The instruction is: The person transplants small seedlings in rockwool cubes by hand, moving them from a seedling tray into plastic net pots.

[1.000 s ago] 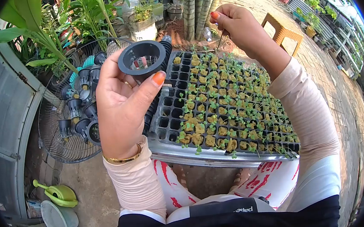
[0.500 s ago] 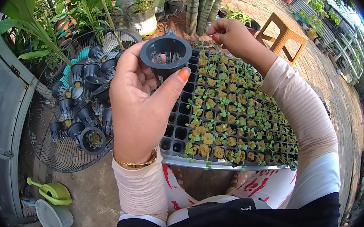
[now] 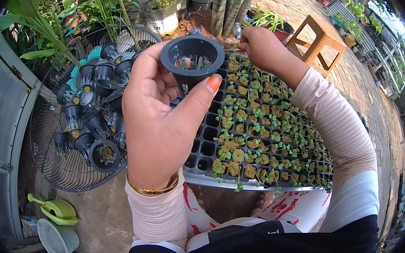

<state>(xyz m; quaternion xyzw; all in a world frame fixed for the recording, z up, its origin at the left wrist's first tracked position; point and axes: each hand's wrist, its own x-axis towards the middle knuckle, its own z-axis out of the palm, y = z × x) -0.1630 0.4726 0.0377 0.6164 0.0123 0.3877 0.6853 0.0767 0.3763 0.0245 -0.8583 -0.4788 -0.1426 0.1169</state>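
My left hand [image 3: 156,126] grips a black net pot [image 3: 192,54] by its side, thumb at the front, with the pot's open top facing up. A few slots and light specks show inside it. Beyond the pot, my right hand [image 3: 263,45] is closed in a pinch above the far edge of the black seedling tray [image 3: 208,148]. Whatever its fingertips hold is hidden or too small to name. Small green seedlings [image 3: 260,113] grow from brownish sponge-like plugs across most of the tray. The cells along the tray's left side hold no plugs.
At left a wire basket [image 3: 53,170] holds several black net pots [image 3: 97,124]. A green watering can [image 3: 59,211] and a grey bucket [image 3: 57,238] stand lower left. An orange stool [image 3: 318,42] is at the right back, potted plants [image 3: 161,16] behind.
My right hand has moved slightly right and closer to the tray's far edge, its fingers now curled lower. My left hand still holds the net pot, shifted a little right.
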